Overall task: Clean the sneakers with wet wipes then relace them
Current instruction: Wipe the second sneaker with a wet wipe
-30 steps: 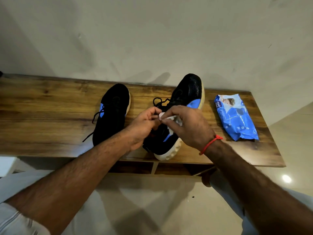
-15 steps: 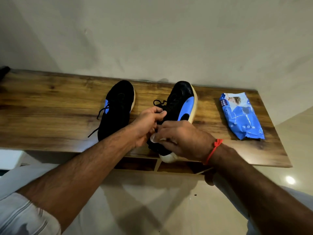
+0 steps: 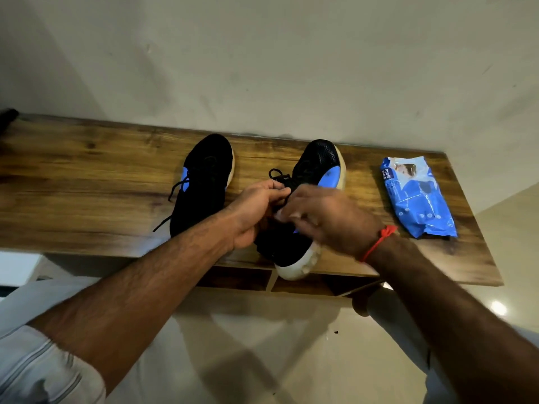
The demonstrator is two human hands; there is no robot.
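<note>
Since before, right hand (image 3: 329,220) slid its wipe (image 3: 280,212) up the sneaker (image 3: 294,217) the left hand (image 3: 256,211) grips; wipes pack (image 3: 417,196) closed.

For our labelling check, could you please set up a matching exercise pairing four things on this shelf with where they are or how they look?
Things:
1. left sneaker
2. right sneaker
3. wipes pack
4. wet wipe

Places or states:
A. lies at the right end of the wooden shelf
B. pinched under the right hand
C. stands alone, untouched, laces loose
D. heel overhangs the shelf's front edge, both hands on it

Pairs: 1-C, 2-D, 3-A, 4-B
</note>
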